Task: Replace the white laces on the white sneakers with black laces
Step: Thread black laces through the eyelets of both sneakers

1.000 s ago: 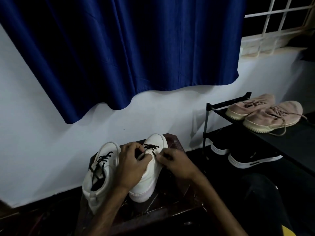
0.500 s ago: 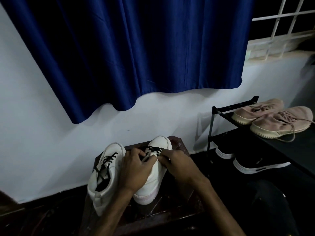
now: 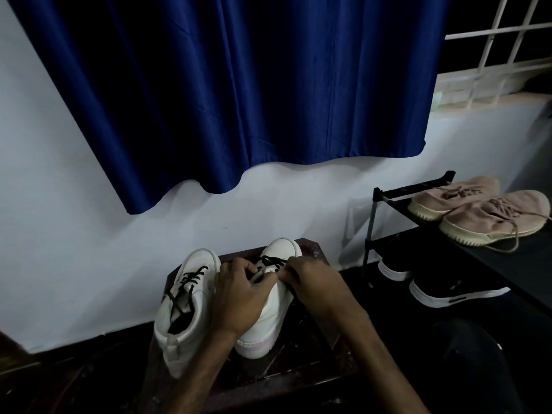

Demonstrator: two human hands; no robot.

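Two white sneakers stand on a dark wooden stool (image 3: 313, 380), toes toward the wall. The left sneaker (image 3: 185, 312) carries a black lace (image 3: 186, 282) criss-crossed down its front. The right sneaker (image 3: 277, 303) shows black lacing (image 3: 270, 260) near its toe. My left hand (image 3: 239, 297) lies over the right sneaker's upper, fingers curled and pinching a pale strip at the eyelets; whether that is lace or tongue is unclear. My right hand (image 3: 310, 282) pinches the black lace on the shoe's right side. Both hands hide the middle eyelets.
A blue curtain (image 3: 239, 100) hangs over the white wall behind the stool. To the right a black shoe rack (image 3: 376, 201) holds two pink sneakers (image 3: 490, 216) on top and dark shoes with white soles (image 3: 454, 291) below. A barred window is at top right.
The view shifted slightly, so the shoes and rack sit lower and further right in frame. My hands moved closer together over the right sneaker's eyelets.
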